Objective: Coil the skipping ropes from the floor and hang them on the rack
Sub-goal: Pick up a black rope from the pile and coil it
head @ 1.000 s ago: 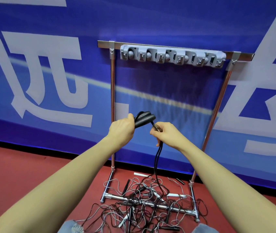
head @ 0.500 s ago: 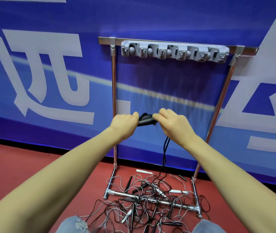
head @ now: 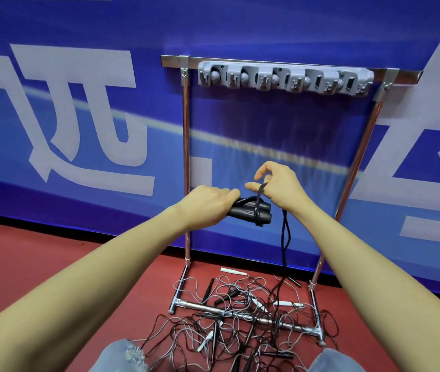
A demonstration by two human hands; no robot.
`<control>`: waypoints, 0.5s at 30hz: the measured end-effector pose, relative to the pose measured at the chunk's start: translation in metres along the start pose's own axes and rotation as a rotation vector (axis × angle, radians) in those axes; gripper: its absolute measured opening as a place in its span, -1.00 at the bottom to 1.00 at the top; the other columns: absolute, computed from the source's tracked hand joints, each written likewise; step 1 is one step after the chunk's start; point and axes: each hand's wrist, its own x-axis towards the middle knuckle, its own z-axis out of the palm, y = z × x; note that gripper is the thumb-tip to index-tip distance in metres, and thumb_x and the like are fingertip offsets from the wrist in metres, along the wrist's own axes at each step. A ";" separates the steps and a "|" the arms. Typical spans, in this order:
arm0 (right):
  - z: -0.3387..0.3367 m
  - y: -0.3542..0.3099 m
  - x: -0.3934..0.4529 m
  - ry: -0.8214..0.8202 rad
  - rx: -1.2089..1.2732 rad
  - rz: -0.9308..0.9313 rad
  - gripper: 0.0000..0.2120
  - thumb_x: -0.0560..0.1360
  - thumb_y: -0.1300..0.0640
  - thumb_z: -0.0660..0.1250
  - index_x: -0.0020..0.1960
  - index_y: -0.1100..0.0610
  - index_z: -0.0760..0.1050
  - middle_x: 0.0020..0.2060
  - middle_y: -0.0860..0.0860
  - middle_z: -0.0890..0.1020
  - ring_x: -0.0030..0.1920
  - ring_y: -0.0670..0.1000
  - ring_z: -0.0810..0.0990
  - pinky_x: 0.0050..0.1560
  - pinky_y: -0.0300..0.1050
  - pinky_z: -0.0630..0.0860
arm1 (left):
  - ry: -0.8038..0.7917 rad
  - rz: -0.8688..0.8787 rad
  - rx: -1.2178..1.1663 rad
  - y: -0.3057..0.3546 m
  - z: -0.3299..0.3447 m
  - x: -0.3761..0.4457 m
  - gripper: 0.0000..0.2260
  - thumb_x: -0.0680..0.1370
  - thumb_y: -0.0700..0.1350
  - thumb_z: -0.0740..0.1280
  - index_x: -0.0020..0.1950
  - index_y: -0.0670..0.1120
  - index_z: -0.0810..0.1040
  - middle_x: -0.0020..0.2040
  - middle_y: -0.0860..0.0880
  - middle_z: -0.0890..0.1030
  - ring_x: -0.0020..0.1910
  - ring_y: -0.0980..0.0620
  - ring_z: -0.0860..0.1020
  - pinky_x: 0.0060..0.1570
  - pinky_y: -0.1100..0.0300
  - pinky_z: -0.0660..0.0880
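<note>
Left hand [head: 208,204] grips black handles [head: 251,214]; right hand [head: 280,187] pinches cord [head: 259,194].

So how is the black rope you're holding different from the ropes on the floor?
The held black rope is up in the air, its handles gripped together by the left hand, while the floor ropes lie on the red floor. The held rope's cord loops neatly round its handles, guided by the right hand; the floor ropes are one loose tangle. Neither hangs on the rack yet.
</note>
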 end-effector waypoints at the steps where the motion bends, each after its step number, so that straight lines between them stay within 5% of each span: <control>1: 0.000 0.000 -0.002 -0.005 0.032 0.007 -0.76 0.39 0.01 0.49 -0.14 0.11 0.48 -0.48 -0.07 0.41 -0.47 -0.07 0.34 -0.32 -0.12 0.32 | 0.073 0.025 -0.033 0.000 -0.002 -0.001 -0.92 0.42 -0.32 0.25 -0.12 -0.19 0.44 -0.37 -0.08 0.48 -0.48 -0.12 0.43 -0.54 0.18 0.20; 3: 0.002 0.000 -0.006 -0.024 0.145 0.023 -0.77 0.44 0.04 0.45 -0.18 0.18 0.49 -0.50 -0.02 0.44 -0.46 -0.06 0.37 -0.33 -0.13 0.33 | 0.156 -0.007 -0.062 0.001 -0.009 0.000 -0.93 0.42 -0.27 0.18 -0.19 -0.18 0.45 -0.43 -0.05 0.42 -0.53 -0.09 0.41 -0.57 0.22 0.16; 6: 0.005 -0.001 -0.012 -0.029 0.280 0.042 -0.95 0.46 0.31 0.29 -0.14 0.30 0.49 -0.31 0.08 0.56 -0.32 0.03 0.46 -0.38 -0.20 0.37 | 0.108 -0.231 -0.146 0.007 -0.015 0.005 -0.90 0.56 -0.21 0.13 0.01 -0.16 0.41 -0.25 -0.02 0.37 -0.32 -0.10 0.36 -0.36 0.09 0.23; 8: 0.007 -0.003 -0.017 -0.035 0.153 -0.027 -0.83 0.40 0.45 0.20 -0.16 0.25 0.50 -0.34 0.03 0.53 -0.33 -0.01 0.41 -0.40 -0.26 0.32 | 0.105 -0.333 -0.186 0.010 -0.016 0.008 -0.89 0.60 -0.17 0.12 0.09 -0.15 0.36 -0.19 -0.04 0.40 -0.28 -0.07 0.32 -0.29 0.09 0.25; 11: 0.013 -0.006 -0.024 -0.094 0.209 -0.019 -0.69 0.51 0.35 0.24 -0.29 0.01 0.42 -0.49 -0.14 0.42 -0.46 -0.12 0.28 -0.45 -0.32 0.23 | 0.128 -0.408 -0.266 0.016 -0.014 0.010 -0.88 0.61 -0.14 0.13 0.09 -0.17 0.33 -0.24 -0.01 0.37 -0.30 -0.09 0.32 -0.30 0.10 0.23; 15: 0.017 -0.005 -0.026 -0.195 0.240 0.037 -0.84 0.53 0.17 0.30 -0.23 0.11 0.45 -0.47 0.00 0.38 -0.45 -0.03 0.27 -0.42 -0.19 0.26 | 0.112 -0.516 -0.311 0.021 -0.010 0.017 -0.89 0.61 -0.17 0.15 0.09 -0.18 0.31 -0.33 0.01 0.31 -0.32 -0.14 0.34 -0.32 0.08 0.24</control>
